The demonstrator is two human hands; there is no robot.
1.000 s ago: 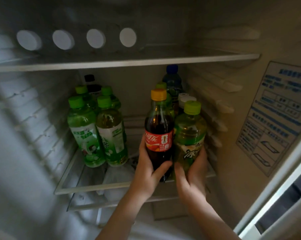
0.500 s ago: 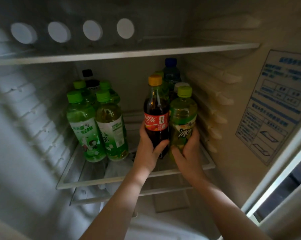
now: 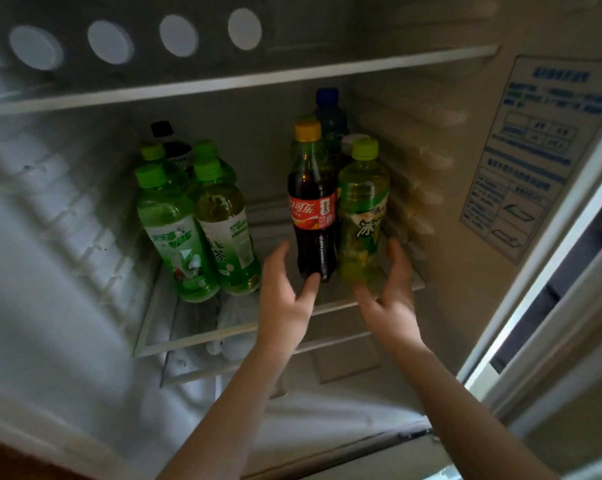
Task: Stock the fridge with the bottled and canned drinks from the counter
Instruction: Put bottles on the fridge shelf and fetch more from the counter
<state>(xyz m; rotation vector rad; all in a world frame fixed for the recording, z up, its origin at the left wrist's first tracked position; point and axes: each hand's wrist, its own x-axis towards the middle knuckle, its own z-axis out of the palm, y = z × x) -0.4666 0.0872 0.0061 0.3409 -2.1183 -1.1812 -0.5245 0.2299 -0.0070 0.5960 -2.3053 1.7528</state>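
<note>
Cola bottle (image 3: pixel 313 216) and green tea bottle (image 3: pixel 362 216) stand upright, touching, at the right of the fridge shelf (image 3: pixel 188 341). Left hand (image 3: pixel 285 296) and right hand (image 3: pixel 393 299) flank them, fingers spread, gripping nothing.

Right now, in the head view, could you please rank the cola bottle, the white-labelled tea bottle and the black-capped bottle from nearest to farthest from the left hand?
1. cola bottle: just beyond the left hand, by its thumb.
2. white-labelled tea bottle: to the hand's left, in the front row.
3. black-capped bottle: far back, on the left.
</note>
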